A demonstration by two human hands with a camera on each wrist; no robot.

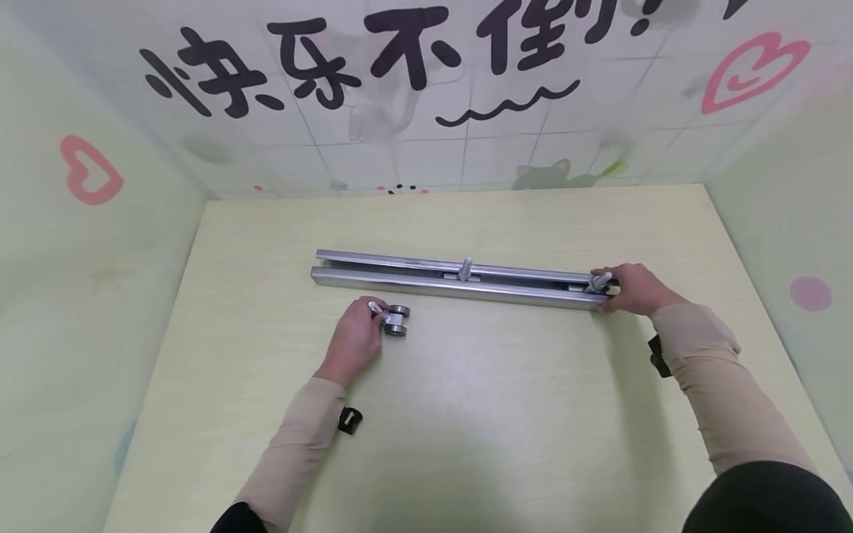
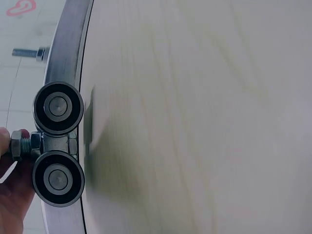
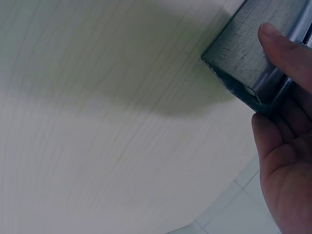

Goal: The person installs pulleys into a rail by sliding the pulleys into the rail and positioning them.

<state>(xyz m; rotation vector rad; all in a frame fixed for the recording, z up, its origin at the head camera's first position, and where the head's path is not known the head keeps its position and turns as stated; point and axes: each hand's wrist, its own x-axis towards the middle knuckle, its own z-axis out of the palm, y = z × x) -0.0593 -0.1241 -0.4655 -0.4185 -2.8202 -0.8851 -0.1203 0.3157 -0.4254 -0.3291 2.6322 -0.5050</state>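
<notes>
A long silver metal track (image 1: 400, 283) with a slot along its top lies across the table. My right hand (image 1: 640, 289) grips its right end; in the right wrist view the thumb lies on the track's side (image 3: 243, 53) and the fingers are at its end. My left hand (image 1: 353, 340) pinches a track roller (image 1: 396, 320) by its bolt, just in front of the track and apart from it. In the left wrist view the roller (image 2: 58, 107) shows round black-and-silver wheels and nuts on the bolt. Two threaded bolts stand up from the slot, a middle bolt (image 1: 465, 270) and a right-end bolt (image 1: 600, 283).
The pale wooden table (image 1: 480, 414) reaches a patterned back wall (image 1: 413, 163) with large dark lettering. Pale side walls (image 1: 80, 296) flank it left and right. Black wrist devices sit on the left sleeve (image 1: 300, 422) and right sleeve (image 1: 720, 392).
</notes>
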